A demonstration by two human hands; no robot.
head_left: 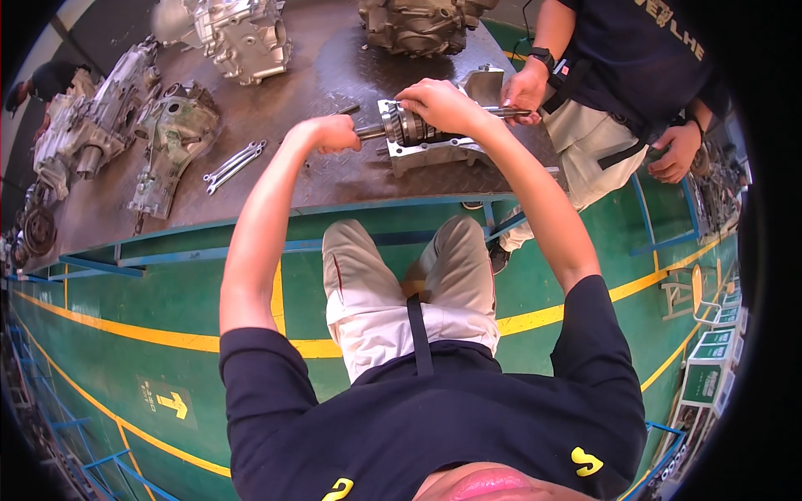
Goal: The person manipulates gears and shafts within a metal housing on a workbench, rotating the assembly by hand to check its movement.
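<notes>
touching a geared shaft (404, 127) at a metal housing (434, 155) with both hands (336, 134) (443, 106)

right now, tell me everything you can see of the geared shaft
The geared shaft looks like grey steel, with toothed rings, darker bands and a plain left end. It lies roughly sideways over the pale metal housing. The left hand grips its left end; the right hand rests across it, hiding part.
</notes>
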